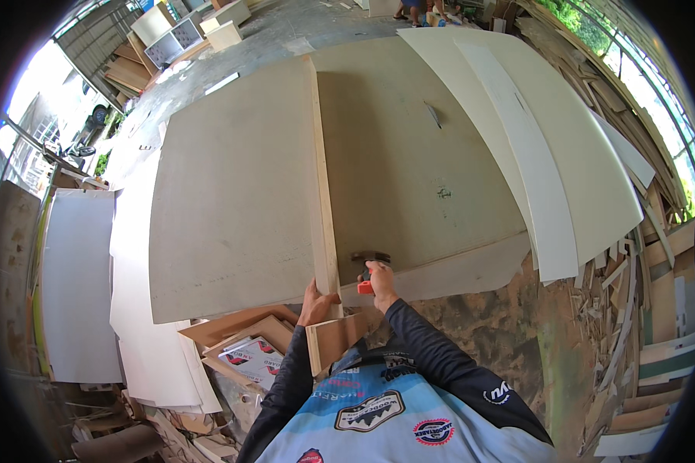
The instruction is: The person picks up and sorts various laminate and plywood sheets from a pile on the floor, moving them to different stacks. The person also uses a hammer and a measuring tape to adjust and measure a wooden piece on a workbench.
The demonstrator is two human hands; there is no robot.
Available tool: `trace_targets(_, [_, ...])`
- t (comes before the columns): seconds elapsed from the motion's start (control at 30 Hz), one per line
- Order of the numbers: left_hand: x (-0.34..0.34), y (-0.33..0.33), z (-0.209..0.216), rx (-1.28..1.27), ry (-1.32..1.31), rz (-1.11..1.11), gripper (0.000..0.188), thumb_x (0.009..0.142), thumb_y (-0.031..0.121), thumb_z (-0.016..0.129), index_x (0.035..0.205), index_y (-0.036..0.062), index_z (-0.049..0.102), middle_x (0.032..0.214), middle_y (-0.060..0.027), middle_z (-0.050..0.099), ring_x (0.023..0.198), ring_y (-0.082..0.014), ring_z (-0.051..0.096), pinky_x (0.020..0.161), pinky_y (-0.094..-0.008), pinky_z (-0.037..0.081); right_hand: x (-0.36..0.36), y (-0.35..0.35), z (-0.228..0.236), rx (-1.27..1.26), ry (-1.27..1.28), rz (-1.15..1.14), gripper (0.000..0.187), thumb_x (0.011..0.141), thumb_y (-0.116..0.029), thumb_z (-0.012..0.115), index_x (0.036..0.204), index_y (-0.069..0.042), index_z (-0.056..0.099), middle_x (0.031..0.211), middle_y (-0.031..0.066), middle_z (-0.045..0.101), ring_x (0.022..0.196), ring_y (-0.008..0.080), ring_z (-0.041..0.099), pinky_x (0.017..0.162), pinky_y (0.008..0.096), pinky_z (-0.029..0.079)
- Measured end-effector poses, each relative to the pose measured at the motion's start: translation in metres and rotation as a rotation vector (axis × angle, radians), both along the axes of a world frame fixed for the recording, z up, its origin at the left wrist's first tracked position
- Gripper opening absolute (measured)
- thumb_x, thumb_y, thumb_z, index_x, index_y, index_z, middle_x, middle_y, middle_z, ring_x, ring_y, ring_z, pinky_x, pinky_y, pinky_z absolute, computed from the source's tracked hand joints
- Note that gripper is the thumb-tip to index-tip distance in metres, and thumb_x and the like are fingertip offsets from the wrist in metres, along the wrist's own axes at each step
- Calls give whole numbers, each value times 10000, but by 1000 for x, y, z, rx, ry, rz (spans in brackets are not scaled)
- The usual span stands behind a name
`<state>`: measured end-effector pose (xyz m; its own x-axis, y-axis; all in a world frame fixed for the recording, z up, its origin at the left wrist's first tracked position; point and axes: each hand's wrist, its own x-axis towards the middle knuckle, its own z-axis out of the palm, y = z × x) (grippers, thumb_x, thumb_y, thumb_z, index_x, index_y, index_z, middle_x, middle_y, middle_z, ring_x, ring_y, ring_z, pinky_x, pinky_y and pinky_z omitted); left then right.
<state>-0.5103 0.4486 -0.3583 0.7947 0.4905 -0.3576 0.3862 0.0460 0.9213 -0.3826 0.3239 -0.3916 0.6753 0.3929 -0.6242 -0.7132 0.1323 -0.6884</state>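
A long, pale wooden board [324, 193] stands on edge across a large grey-beige sheet [232, 193]. My left hand [314, 303] is closed round the near end of this board. Just to its right, my right hand [381, 285] grips a hammer with a red-and-black handle [365, 287] and a dark head [371, 256]. The hammer head is over the sheet, apart from the board. Close to my body, a short brown wooden piece [336, 343] with a pale edge sits by the board's near end; how they join is hard to tell.
White sheets [594, 162] lie along the right side, with wood offcuts [606, 285] beyond them. Left of my arm are stacked panels and a printed box [252, 361]. More pale sheets [81, 285] lie at far left. Cabinets [181, 38] and a person's legs [413, 11] appear at the back.
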Motion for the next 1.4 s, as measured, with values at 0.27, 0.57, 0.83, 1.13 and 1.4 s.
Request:
trace_targets(0.27, [-78, 15, -24, 99, 27, -33, 666, 598, 52, 645, 1233, -20, 458, 1035, -110, 585, 940, -196, 541, 833, -307, 456, 23, 36, 5, -63, 38, -239, 174, 917, -240, 447, 960, -77, 408, 708, 88, 570, 524, 167, 576, 338, 262, 374])
trace_targets(0.57, [-176, -30, -1, -80, 20, -9, 760, 553, 73, 660, 1279, -18, 453, 1282, -137, 460, 1221, -246, 408, 1036, -309, 302, 0, 111, 25, 15, -223, -525, 121, 918, -160, 428, 903, -41, 449, 744, 42, 492, 604, 128, 512, 490, 278, 414])
trace_targets(0.83, [-182, -29, 33, -52, 97, -21, 782, 551, 95, 668, 1292, -11, 442, 1244, -132, 493, 1140, -256, 469, 989, -307, 349, 31, 125, -4, 113, -200, -258, 290, 898, -154, 472, 1105, 45, 504, 779, 13, 441, 661, 116, 423, 601, 298, 444])
trace_targets(1.13, [-176, -23, 27, -116, 26, -9, 820, 549, 77, 674, 1320, -19, 412, 1232, -134, 501, 1126, -237, 475, 966, -302, 372, 44, 143, -38, 52, -324, -21, 523, 926, -199, 419, 1367, 68, 331, 969, 133, 544, 682, 171, 568, 589, 289, 491])
trace_targets(1.4, [-189, -15, 15, -151, 7, 23, 788, 556, 81, 663, 1302, -22, 427, 1210, -121, 512, 1093, -217, 484, 941, -288, 390, 9, 153, 17, -61, -355, -304, 510, 934, -220, 443, 1374, 21, 351, 913, 99, 552, 626, 131, 518, 550, 271, 481])
